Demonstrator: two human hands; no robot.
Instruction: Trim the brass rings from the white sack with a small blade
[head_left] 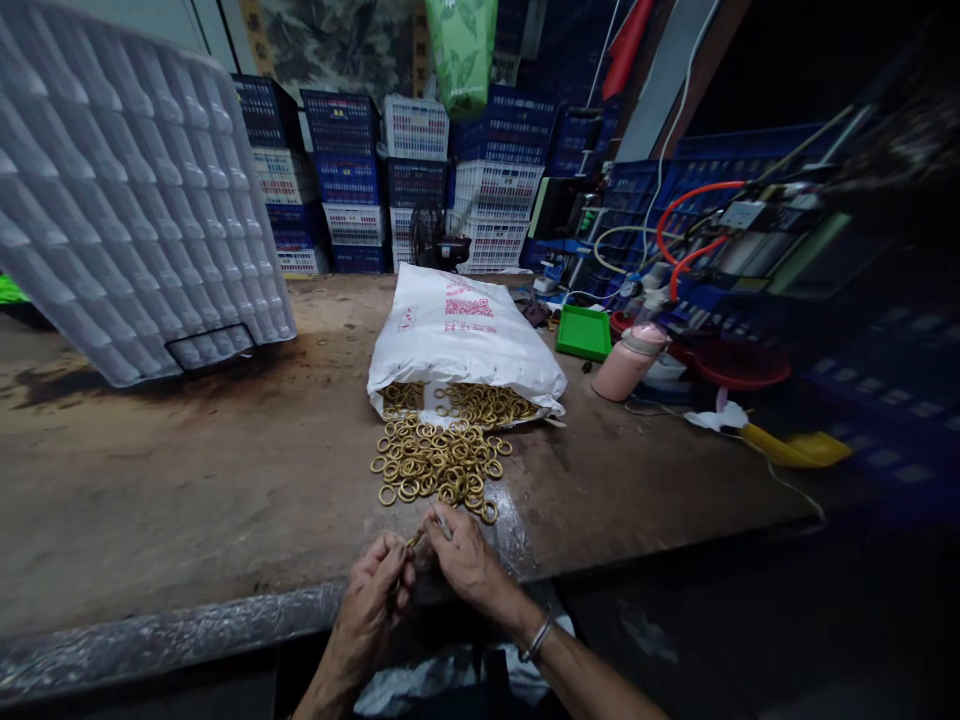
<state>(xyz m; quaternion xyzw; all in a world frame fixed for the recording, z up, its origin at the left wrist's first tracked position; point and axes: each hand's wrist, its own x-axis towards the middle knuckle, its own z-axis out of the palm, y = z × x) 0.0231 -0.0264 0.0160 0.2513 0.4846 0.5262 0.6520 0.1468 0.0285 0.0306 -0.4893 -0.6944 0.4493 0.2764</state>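
Observation:
My left hand [379,590] and my right hand [461,555] meet at the front edge of the worn workbench [187,490]. Both are closed in a pinch. The left hand's fingers hold a small brass ring [412,541]. The right hand pinches a thin bright piece I cannot name, right beside that ring. Just beyond my fingers lies a heap of several brass rings [439,462]. It spills from the open mouth of a white sack [461,330] with red print lying on its side.
A large white moulded tray [135,190] leans at the back left. A pink flask [628,362], a green tray [584,332], a red bowl [739,365] and a yellow scoop [795,450] sit to the right. Stacked blue and white crates [420,180] line the back.

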